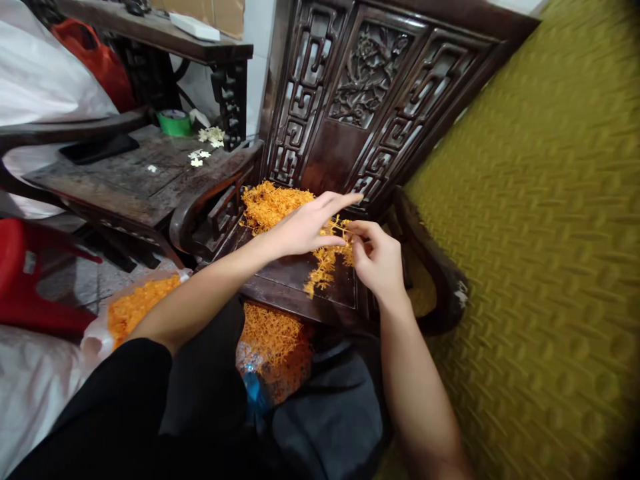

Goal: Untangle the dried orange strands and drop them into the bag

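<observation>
My left hand [311, 224] is stretched out over the seat of a dark carved wooden chair [280, 275], fingers apart and nothing visibly gripped. To its right, my right hand [379, 259] has thumb and fingers pinched on a thin orange branching sprig [323, 270], which hangs in front of and below the left hand. Behind the left hand lies a heap of similar orange sprigs [273, 205], partly covered by that hand. More orange sprigs [270, 333] fill a clear bag below the seat's front edge, between the knees.
A white bag of orange pieces [143, 303] stands left, near a red plastic stool [30, 280]. On the dark side table [125, 170] lie green tape [174, 123], a black phone-like slab [99, 148] and pale scraps [197, 158]. A yellow-green textured surface [540, 267] rises at right.
</observation>
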{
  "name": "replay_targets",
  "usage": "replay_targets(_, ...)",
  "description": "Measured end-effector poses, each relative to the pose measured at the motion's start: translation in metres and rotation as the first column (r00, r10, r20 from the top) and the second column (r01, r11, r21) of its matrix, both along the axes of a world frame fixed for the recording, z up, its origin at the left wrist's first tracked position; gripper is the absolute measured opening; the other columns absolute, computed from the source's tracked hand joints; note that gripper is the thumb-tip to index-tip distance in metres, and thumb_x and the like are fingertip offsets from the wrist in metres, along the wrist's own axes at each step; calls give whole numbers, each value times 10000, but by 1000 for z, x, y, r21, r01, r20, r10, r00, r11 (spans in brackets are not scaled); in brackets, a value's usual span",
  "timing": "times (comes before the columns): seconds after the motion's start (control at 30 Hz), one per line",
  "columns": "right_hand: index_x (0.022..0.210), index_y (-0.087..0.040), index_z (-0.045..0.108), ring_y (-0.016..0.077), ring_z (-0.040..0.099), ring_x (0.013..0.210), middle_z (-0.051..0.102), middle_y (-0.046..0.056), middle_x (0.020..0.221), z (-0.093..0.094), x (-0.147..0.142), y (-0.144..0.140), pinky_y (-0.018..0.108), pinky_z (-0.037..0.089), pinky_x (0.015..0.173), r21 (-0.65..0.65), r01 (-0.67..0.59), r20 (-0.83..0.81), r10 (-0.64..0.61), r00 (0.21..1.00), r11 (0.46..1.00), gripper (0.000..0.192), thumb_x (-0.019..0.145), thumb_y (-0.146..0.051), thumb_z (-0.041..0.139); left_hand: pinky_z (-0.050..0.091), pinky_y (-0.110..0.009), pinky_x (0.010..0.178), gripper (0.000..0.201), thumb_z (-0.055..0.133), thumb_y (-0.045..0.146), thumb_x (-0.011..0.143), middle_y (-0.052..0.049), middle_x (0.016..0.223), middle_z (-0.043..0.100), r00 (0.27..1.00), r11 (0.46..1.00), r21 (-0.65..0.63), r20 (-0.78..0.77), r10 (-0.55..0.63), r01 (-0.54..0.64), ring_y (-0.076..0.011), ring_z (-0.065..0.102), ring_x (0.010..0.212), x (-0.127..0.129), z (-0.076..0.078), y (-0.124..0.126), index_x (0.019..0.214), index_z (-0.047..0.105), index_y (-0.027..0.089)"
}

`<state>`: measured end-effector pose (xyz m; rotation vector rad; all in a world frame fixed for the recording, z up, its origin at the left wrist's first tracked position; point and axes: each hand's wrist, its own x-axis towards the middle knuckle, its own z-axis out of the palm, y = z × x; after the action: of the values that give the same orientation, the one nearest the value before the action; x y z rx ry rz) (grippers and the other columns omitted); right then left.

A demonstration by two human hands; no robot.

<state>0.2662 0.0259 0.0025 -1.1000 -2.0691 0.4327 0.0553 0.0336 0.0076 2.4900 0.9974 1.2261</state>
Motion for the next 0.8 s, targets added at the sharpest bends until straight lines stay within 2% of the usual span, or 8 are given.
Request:
replay_targets(0.17, 1052, -202, 681, 214, 685, 962, 720, 82, 1070, -8, -6, 0, 358, 548, 869, 15, -50, -53, 51, 997, 999, 251, 930, -190, 462, 492, -415, 1063, 447, 664, 303, 946, -121, 1306, 633, 997, 999, -23, -70, -39, 38, -236, 608, 1237, -6, -18, 2, 1363, 560, 184)
replay_targets(0.3, 1041, -214, 714, 203, 647, 846, 689, 66, 963, -8, -11, -3, 338, 535, 780, 45, -66, -36, 68, 997, 997, 203, 953, -342, 583, 534, -368, 953, 312, 663, 242, 939, -99, 1155, 699, 996, 1000, -26, -92, 4, -6, -212, 671, 1072, -11, -20, -4, 1236, 634, 155)
replay_targets(0.4, 1001, -206, 745, 178, 578, 717, 618, 37, 809, -7, -11, -4, 315, 495, 698, 95, -23, 1, 23, 1000, 995, 239, 932, -415, 651, 539, -362, 936, 266, 615, 233, 969, -100, 1132, 724, 991, 1000, -11, -132, 15, -17, -213, 693, 1050, -15, -20, -10, 1220, 649, 148)
replay_targets(0.47, 1051, -205, 756, 167, 534, 667, 582, 22, 758, -7, -9, -4, 309, 472, 669, 99, 8, -2, -8, 1000, 995, 265, 947, -417, 636, 533, -361, 960, 298, 592, 247, 988, -111, 1183, 726, 993, 1000, 1, -119, 14, -14, -213, 696, 1089, -15, -21, -13, 1267, 625, 146)
replay_targets(0.53, 1186, -220, 738, 167, 520, 655, 579, 17, 756, -8, -6, -4, 309, 467, 660, 83, 13, -1, -13, 1000, 996, 323, 961, -417, 617, 530, -344, 968, 310, 597, 263, 991, -115, 1214, 725, 997, 1000, -12, -79, 24, -25, -204, 697, 1110, -15, -23, -14, 1278, 607, 147)
replay_targets(0.63, 1308, -245, 703, 168, 534, 666, 579, 19, 761, -9, -5, -6, 310, 466, 661, 85, -40, 38, 37, 999, 996, 391, 973, -420, 604, 539, -318, 878, 234, 589, 268, 994, -97, 1096, 751, 995, 993, -82, -55, 84, -88, -189, 721, 991, -12, -25, -16, 1199, 615, 159)
replay_targets(0.7, 1253, -240, 740, 165, 541, 666, 580, 24, 750, -7, -7, -8, 308, 454, 654, 93, -74, 62, 69, 996, 993, 350, 982, -409, 595, 529, -304, 785, 168, 574, 265, 997, -68, 956, 752, 990, 983, -131, -73, 123, -132, -177, 717, 858, -9, -25, -18, 1126, 622, 169)
replay_targets(0.8, 1056, -213, 793, 162, 562, 663, 623, 38, 749, -5, -7, -9, 309, 448, 648, 72, -86, 75, 80, 994, 994, 280, 994, -380, 578, 491, -282, 675, 89, 582, 253, 979, -28, 781, 713, 988, 974, -183, -96, 122, -138, -160, 683, 706, -8, -19, -21, 1004, 629, 181)
